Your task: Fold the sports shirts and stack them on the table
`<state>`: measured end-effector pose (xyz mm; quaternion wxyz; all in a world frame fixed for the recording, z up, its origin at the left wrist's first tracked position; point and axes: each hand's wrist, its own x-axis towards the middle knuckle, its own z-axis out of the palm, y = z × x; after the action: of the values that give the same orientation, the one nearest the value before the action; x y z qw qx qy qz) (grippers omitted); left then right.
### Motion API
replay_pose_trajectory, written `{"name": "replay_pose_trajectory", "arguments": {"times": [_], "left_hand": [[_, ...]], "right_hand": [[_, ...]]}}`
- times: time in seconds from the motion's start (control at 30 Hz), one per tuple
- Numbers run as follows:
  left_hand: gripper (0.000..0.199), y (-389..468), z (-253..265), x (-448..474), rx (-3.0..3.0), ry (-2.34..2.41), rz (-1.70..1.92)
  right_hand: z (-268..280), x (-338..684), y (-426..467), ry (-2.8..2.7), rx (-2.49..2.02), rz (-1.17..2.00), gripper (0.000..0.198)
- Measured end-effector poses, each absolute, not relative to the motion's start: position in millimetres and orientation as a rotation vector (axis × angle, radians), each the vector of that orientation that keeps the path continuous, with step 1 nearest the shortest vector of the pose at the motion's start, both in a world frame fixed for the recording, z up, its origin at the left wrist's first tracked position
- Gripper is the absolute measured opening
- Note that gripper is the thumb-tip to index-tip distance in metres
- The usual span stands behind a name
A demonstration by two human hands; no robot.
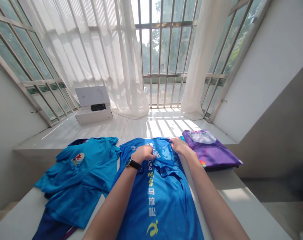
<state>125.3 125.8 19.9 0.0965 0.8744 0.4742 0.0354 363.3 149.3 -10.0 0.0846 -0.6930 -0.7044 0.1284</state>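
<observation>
A blue T-shirt (166, 196) with white and yellow printed lettering lies spread out in front of me, its lower end running out of view. My left hand (143, 153), with a dark watch at the wrist, is closed on the shirt's upper middle, fingers pinching the cloth. At the upper right edge of the same shirt, my right hand (179, 145) grips the fabric between thumb and fingers. Right of centre, a part of the shirt lies folded inward over the front, with wrinkles below it.
Loosely piled teal shirts (83, 173) lie to the left, over a dark blue garment (50, 226). On the right is a folded purple shirt (216, 155), stacked on other cloth. An open white box (95, 115) holding a black object (98, 107) stands near the curtain (126, 66) and barred window.
</observation>
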Motion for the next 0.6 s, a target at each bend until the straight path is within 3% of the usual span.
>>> {"name": "replay_pose_trajectory", "arguments": {"times": [0.27, 0.43, 0.6], "left_hand": [[0.017, 146.0, 1.8, 117.0, 2.412, 1.295, 0.222], [0.033, 153.5, -0.7, 125.1, 2.284, 1.304, 0.486], [0.024, 156.0, -19.0, 137.0, 2.195, 1.471, 0.585]], "right_hand": [[-5.5, 362.8, 142.5, -2.082, -2.144, 0.334, 0.025], [-7.0, 363.9, 144.6, -1.941, -2.253, 0.231, 0.027], [7.8, 357.0, 135.7, -1.838, -2.283, 0.125, 0.028]]}}
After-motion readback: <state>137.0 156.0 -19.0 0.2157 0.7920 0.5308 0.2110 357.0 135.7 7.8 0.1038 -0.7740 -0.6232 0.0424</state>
